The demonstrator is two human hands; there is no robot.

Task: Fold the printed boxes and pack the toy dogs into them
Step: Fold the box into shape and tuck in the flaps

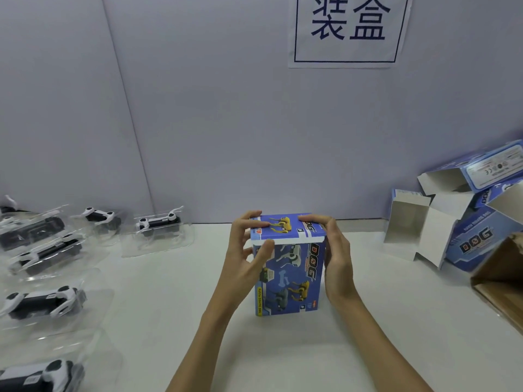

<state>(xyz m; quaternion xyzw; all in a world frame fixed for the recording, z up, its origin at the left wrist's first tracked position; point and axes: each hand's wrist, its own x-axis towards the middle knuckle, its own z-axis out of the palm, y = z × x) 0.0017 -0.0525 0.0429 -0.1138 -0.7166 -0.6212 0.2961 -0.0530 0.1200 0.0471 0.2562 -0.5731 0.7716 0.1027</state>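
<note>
A blue printed box [291, 278] stands upright on the white table [169, 278] in the middle, its top flap folded down. My left hand [249, 250] holds its left upper edge, fingers on the top flap and thumb on the front. My right hand [334, 256] grips the right side, fingertips pressing the top flap. Several black-and-white toy dogs in clear plastic trays [158, 224] lie on the left of the table.
Opened, unfolded printed boxes [441, 222] are piled at the right against the wall. A brown cardboard carton [501, 281] sits at the right edge. A paper sign [348, 29] hangs on the grey wall behind.
</note>
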